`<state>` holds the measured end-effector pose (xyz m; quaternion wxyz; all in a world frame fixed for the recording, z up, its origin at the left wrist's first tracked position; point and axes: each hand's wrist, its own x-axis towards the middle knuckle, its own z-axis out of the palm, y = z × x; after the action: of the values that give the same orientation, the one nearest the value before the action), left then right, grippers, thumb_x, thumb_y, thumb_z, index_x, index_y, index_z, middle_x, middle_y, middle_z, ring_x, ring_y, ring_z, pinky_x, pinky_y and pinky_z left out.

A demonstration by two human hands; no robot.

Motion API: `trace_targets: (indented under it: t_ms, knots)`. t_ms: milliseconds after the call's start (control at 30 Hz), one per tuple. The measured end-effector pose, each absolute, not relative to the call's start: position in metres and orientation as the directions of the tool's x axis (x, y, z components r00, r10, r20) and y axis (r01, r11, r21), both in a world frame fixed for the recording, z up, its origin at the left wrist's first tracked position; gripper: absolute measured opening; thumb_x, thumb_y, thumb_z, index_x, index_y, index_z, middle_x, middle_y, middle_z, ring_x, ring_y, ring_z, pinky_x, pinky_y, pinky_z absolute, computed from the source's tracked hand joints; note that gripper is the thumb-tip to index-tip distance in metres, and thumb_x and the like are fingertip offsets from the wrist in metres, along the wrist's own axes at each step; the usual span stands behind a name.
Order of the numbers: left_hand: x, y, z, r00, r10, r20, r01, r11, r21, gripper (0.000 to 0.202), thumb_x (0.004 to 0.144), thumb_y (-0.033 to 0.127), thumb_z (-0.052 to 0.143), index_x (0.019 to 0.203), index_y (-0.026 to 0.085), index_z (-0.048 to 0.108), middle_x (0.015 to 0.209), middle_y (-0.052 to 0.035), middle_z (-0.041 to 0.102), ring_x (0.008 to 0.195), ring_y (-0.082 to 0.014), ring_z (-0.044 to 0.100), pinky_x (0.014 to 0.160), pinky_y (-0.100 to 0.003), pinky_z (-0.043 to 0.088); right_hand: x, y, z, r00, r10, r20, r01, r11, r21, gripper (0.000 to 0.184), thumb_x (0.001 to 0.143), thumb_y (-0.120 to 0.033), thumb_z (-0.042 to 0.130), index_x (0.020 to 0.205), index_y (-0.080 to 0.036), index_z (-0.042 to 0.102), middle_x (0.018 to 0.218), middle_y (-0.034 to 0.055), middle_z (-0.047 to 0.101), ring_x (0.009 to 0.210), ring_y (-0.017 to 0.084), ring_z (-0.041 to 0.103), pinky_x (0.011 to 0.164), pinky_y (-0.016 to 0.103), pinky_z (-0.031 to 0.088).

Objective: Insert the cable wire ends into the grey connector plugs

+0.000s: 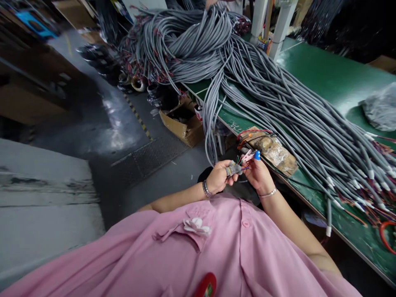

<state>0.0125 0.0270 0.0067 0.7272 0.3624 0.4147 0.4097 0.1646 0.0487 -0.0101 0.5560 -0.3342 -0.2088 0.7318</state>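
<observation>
My left hand (220, 176) is closed around the end of a grey cable (234, 169) whose thin coloured wires (243, 161) fan out toward my right hand. My right hand (258, 173) pinches those wire ends; a blue cap (257, 155) covers one fingertip and another finger wears pink tape. Both hands sit close together over my lap, just off the front edge of the green table (321, 74). A bracelet shows on each wrist.
A big heap of grey cables (278, 99) with stripped coloured ends (368, 198) sprawls over the table. A taped brown block (274, 150) lies by the edge. A cardboard box (184, 123) stands on the floor. A clear bag (382, 107) sits far right.
</observation>
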Motion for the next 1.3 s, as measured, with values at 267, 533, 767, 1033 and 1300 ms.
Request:
trace_targets:
  t_ms: [267, 533, 767, 1033, 1300]
  knots:
    - [0.013, 0.028, 0.003, 0.304, 0.893, -0.331, -0.265, 0.413, 0.871, 0.029, 0.07, 0.04, 0.068, 0.07, 0.013, 0.059, 0.051, -0.0002, 0.059, 0.032, -0.0053, 0.044, 0.031, -0.017, 0.019, 0.16, 0.053, -0.015, -0.098, 0.961, -0.259, -0.707, -0.25, -0.661, 0.035, 0.073, -0.055, 0.073, 0.079, -0.021, 0.068, 0.074, -0.0006, 0.067, 0.062, 0.012, 0.058, 0.055, 0.023, 0.047]
    - [0.01, 0.02, 0.006, 0.276, 0.915, -0.296, -0.26, 0.367, 0.893, 0.033, 0.072, 0.045, 0.069, 0.072, 0.013, 0.059, 0.053, -0.0005, 0.06, 0.034, -0.0059, 0.046, 0.033, -0.018, 0.024, 0.167, 0.046, -0.007, -0.224, 0.934, -0.278, -0.681, -0.354, -0.641, 0.049, 0.075, -0.069, 0.059, 0.081, -0.021, 0.066, 0.08, 0.0019, 0.069, 0.064, 0.012, 0.06, 0.06, 0.025, 0.05]
    - [0.011, 0.013, 0.006, 0.168, 0.961, -0.221, -0.248, 0.258, 0.934, 0.033, 0.074, 0.046, 0.07, 0.077, 0.014, 0.06, 0.06, 0.0003, 0.063, 0.04, -0.0061, 0.051, 0.038, -0.018, 0.032, 0.166, 0.042, -0.004, -0.143, 0.958, -0.247, -0.634, -0.281, -0.72, 0.034, 0.079, -0.054, 0.067, 0.086, -0.02, 0.069, 0.084, 0.0013, 0.068, 0.068, 0.011, 0.059, 0.057, 0.021, 0.05]
    - [0.015, 0.018, 0.006, 0.134, 0.957, -0.258, -0.228, 0.283, 0.932, 0.033, 0.073, 0.046, 0.07, 0.074, 0.015, 0.058, 0.059, 0.0012, 0.062, 0.039, -0.0057, 0.05, 0.038, -0.018, 0.029, 0.162, 0.045, -0.01, -0.122, 0.949, -0.289, -0.677, -0.293, -0.675, 0.033, 0.075, -0.053, 0.071, 0.084, -0.021, 0.068, 0.081, -0.0002, 0.068, 0.068, 0.011, 0.06, 0.06, 0.022, 0.051]
    - [0.017, 0.021, 0.001, 0.164, 0.952, -0.259, -0.208, 0.29, 0.934, 0.031, 0.073, 0.044, 0.068, 0.075, 0.015, 0.058, 0.057, 0.001, 0.062, 0.038, -0.006, 0.05, 0.035, -0.018, 0.026, 0.158, 0.048, -0.013, -0.073, 0.957, -0.279, -0.706, -0.248, -0.663, 0.032, 0.074, -0.051, 0.073, 0.079, -0.02, 0.067, 0.077, -0.0002, 0.066, 0.066, 0.011, 0.058, 0.061, 0.024, 0.05]
